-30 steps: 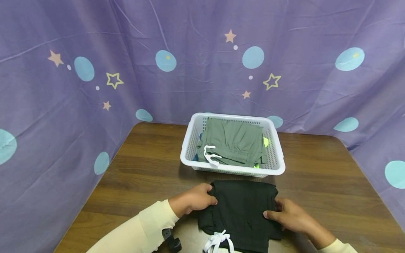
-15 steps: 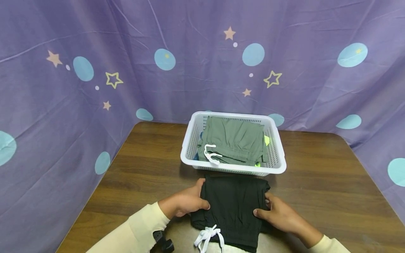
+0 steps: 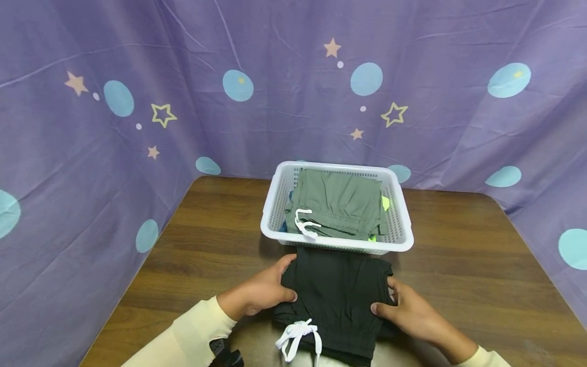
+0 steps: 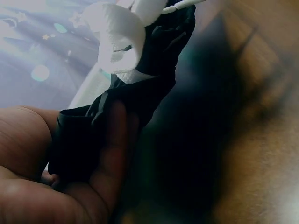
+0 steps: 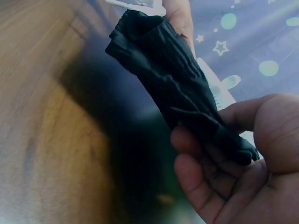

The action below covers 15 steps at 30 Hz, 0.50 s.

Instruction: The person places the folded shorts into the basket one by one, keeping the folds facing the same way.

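Note:
A pair of folded black drawstring pants (image 3: 337, 300) is held level between my two hands, just in front of the basket. At the near left, the white drawstring (image 3: 297, 334) hangs from the waistband in a bow. My left hand (image 3: 261, 291) grips the left side, thumb on top and fingers underneath. On the opposite side, my right hand (image 3: 415, 312) holds the edge the same way, its curled fingers (image 5: 189, 172) showing below the cloth in the right wrist view. Both wrist views show the bundle raised over the table, with a dark shadow under it.
A white plastic basket (image 3: 267, 214) stands behind the pants on the wooden table (image 3: 220, 229). Folded grey-green pants (image 3: 339, 196) with a white drawstring lie on top inside it, over blue and neon yellow cloth. A purple patterned curtain (image 3: 284, 137) hangs behind.
The black pants have moved left and away from me, and their far edge now meets the basket's front in the head view. Both hands have travelled with them, keeping their grip.

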Available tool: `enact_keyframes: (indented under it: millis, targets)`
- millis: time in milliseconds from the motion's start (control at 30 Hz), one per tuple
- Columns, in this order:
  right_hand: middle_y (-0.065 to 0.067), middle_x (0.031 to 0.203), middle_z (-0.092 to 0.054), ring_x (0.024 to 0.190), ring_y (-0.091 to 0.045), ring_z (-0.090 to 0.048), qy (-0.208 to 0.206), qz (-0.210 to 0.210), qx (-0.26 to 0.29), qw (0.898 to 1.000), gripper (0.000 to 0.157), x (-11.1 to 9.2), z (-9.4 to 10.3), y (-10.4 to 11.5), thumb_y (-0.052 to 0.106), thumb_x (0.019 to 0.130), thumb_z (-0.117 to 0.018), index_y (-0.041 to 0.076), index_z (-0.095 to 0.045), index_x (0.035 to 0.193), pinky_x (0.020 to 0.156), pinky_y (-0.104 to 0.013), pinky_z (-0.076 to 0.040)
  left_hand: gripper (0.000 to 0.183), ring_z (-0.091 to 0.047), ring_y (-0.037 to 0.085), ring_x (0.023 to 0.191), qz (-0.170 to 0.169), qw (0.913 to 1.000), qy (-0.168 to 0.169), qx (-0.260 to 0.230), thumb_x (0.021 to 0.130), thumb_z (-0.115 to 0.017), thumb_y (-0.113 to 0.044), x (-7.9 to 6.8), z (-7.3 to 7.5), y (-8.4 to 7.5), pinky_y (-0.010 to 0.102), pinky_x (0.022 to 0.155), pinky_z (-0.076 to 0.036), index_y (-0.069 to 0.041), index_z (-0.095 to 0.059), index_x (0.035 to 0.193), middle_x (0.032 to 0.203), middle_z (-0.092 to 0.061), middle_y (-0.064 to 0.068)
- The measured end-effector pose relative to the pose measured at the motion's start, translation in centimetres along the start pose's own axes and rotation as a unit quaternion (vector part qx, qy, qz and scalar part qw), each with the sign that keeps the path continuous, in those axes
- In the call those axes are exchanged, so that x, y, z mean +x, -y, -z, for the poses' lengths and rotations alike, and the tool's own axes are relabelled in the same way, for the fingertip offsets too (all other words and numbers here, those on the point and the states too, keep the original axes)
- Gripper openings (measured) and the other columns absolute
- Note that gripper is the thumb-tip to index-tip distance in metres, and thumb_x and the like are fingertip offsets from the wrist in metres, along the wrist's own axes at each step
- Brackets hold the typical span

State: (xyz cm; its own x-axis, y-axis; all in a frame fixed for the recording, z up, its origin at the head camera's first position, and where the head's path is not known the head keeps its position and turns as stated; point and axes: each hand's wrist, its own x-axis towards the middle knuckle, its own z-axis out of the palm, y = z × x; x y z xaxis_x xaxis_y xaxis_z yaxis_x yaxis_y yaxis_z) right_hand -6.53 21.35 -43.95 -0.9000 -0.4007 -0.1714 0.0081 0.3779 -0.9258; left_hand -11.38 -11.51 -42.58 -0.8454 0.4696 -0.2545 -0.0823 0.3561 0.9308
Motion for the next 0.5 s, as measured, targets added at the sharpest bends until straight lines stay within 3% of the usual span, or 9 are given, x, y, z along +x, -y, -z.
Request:
enact_keyframes:
  millis: [167, 333, 500]
  targets:
    - [-0.011, 0.104, -0.067, 0.092, -0.027, -0.065, 0.027, 0.025, 0.057, 0.998, 0.057, -0.8, 0.7, 1.5, 0.014, 0.088, -0.065, -0.002, -0.035, 0.134, 0.076, -0.033, -0.052, 0.088, -0.019, 0.036, 0.135, -0.017, 0.9998, 0.006, 0.010, 0.070, -0.071, 0.002, -1.1, 0.8, -1.7, 0.055, 0.105, -0.018, -0.010, -0.026, 0.145, 0.148, -0.024, 0.020]
    - [-0.012, 0.106, -0.067, 0.094, -0.030, -0.064, 0.049, 0.051, 0.073, 0.995, 0.055, -1.3, 1.5, 3.1, 0.010, 0.090, -0.062, 0.000, -0.034, 0.135, 0.077, -0.036, -0.052, 0.088, -0.023, 0.034, 0.133, -0.027, 0.9990, 0.024, 0.027, 0.074, -0.072, -0.003, -2.1, 1.3, -3.3, 0.053, 0.105, -0.021, -0.013, -0.024, 0.147, 0.147, -0.026, 0.017]
    - [-0.012, 0.100, -0.069, 0.088, -0.030, -0.066, 0.041, 0.084, 0.059, 0.994, 0.050, -1.7, 2.1, 4.4, 0.008, 0.090, -0.061, 0.000, -0.037, 0.132, 0.073, -0.037, -0.053, 0.086, -0.051, 0.025, 0.111, -0.053, 0.9974, 0.047, -0.011, 0.076, -0.067, 0.004, -2.8, 1.7, -4.9, 0.040, 0.092, -0.041, -0.017, -0.024, 0.147, 0.126, -0.052, 0.013]
